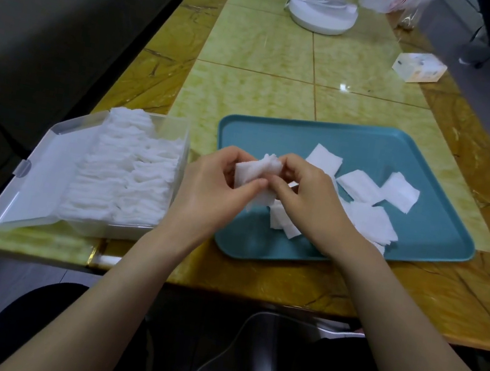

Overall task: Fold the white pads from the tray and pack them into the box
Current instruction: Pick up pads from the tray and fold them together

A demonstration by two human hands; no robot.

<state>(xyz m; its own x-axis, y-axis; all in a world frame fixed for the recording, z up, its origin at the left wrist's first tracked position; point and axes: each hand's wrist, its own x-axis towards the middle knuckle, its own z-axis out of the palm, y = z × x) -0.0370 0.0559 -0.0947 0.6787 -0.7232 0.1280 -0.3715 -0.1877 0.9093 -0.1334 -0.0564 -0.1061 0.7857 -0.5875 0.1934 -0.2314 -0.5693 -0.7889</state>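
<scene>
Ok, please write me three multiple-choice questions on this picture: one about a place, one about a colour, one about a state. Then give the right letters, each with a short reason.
1. The clear box stands: A. left of the tray B. right of it C. on it
2. The tray is: A. red B. teal C. black
3. The white pad being folded is: A. flat on the table B. held by the left hand and right hand C. packed in the box
Answers: 1 A, the box sits by the tray's left edge. 2 B, its bare floor is teal. 3 B, both hands pinch it above the tray.
</scene>
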